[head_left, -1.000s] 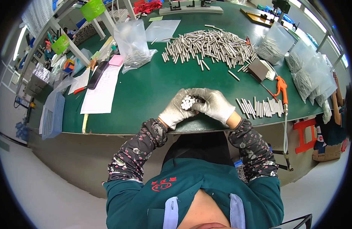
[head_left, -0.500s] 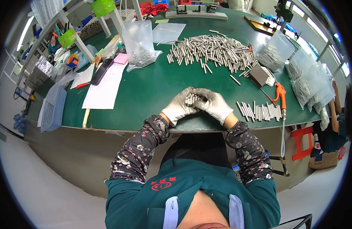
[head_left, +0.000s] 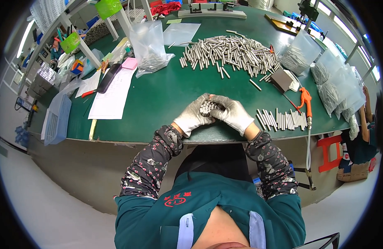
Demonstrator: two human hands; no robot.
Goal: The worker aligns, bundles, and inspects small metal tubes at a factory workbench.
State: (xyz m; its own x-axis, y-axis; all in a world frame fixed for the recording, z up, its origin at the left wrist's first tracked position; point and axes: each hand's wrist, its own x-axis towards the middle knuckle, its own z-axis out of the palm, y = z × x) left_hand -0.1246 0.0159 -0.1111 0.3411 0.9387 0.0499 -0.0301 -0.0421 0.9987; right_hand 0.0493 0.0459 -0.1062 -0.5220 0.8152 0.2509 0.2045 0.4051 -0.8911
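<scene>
Both my hands wear whitish gloves with grey fingers and meet near the table's front edge. Between them stands a bundle of short metal rods, its round ends facing up. My left hand curls round the bundle's left side, and my right hand closes on it from the right. The lower part of the rods is hidden by the gloves. Right of my hands lies a row of similar rods, side by side. Beyond them spreads a large loose heap of rods on the green table.
An orange air gun with a hose lies by a dark block. Filled clear bags stand at the right edge, another bag at back left. Left are papers, a dark phone and a blue basket.
My hands stay closed round the rod bundle with barely any movement. The whole view has shifted very slightly; the heap and the row look unaltered.
</scene>
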